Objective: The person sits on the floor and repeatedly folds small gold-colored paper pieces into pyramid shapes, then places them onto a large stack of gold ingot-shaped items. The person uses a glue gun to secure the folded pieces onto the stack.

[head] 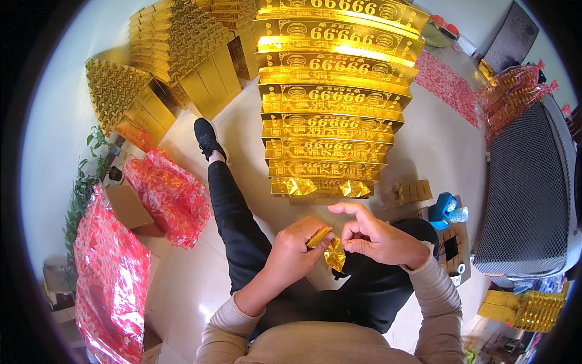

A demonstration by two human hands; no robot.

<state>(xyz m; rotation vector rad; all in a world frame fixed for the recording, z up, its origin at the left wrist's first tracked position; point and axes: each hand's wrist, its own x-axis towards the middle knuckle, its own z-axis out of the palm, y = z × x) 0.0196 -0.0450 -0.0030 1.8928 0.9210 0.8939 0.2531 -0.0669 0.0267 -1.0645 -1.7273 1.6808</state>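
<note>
My left hand (295, 248) is closed around folded gold foil paper (319, 237), whose ridged end shows above the fist. A crinkled gold foil piece (335, 255) hangs beside its fingertips, between the two hands. My right hand (370, 236) is just to the right of this piece. Its index finger points left, apart from the thumb, and the other fingers curl; I see nothing held in it. Beyond both hands rises a tiered stack of printed gold foil strips (332, 143). Two shiny foil pieces (298, 186) stick out from its lowest front tier.
Gold paper stacks (209, 82) stand at the back left. Red-patterned plastic bags (111, 277) and a cardboard box (129, 207) lie to the left. By my right knee are a blue tape dispenser (443, 211) and a small brown block (413, 192). A mesh-covered grey object (523, 191) is further right.
</note>
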